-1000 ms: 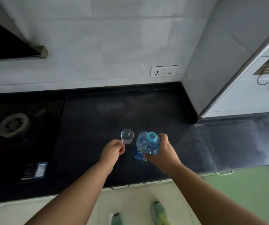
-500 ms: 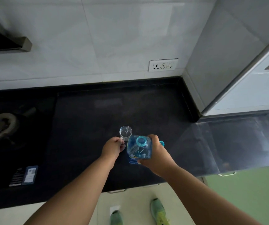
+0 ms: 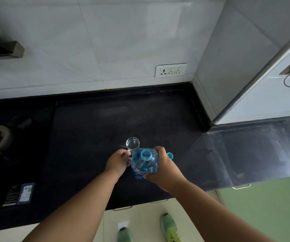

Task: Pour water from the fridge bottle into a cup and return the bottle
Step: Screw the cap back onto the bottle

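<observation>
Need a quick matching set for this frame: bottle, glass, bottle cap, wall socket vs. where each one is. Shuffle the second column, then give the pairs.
Things:
1. bottle
2. glass
3. bottle cap
4. wall socket

Places:
A. on the white tiled wall above the counter
B. gripped by the right hand, mouth uncapped
C. on the dark counter, held by the left hand
D. just right of the right hand's fingers

Pairs: 1-B, 2-C, 3-D, 4-A
</observation>
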`<state>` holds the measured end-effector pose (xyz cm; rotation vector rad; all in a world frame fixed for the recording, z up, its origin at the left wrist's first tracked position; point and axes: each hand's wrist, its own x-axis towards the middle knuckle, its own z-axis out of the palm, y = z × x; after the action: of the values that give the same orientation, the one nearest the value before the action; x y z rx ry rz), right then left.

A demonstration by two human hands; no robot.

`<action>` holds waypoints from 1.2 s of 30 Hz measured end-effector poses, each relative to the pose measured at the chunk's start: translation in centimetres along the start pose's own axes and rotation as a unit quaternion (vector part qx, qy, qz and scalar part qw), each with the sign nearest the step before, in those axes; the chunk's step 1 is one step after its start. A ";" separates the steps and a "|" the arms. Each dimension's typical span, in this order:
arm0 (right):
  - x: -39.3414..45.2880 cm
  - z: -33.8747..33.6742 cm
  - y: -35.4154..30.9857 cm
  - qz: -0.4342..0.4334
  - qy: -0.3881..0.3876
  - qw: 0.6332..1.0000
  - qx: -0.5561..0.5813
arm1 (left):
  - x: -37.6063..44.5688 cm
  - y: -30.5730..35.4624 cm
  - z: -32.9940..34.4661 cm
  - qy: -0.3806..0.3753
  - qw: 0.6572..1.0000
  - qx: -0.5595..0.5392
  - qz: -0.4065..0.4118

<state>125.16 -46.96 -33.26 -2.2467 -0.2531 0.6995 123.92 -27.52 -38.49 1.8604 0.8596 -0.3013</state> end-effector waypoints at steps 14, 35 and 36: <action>3.4 -3.4 4.0 0.059 -0.011 0.986 -0.153 | -7.0 0.2 -4.9 -0.153 0.955 0.158 0.199; 2.1 -6.9 0.8 0.014 0.193 0.979 0.065 | -10.6 2.8 -3.4 -0.010 0.962 0.019 0.274; 1.1 -8.1 -0.8 -0.012 0.194 0.976 0.095 | -11.3 3.4 -4.0 0.004 0.956 0.014 0.291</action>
<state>130.61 -50.89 -28.54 -2.1382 -0.0191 0.2471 117.50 -29.57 -28.05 2.0457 0.2806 0.0653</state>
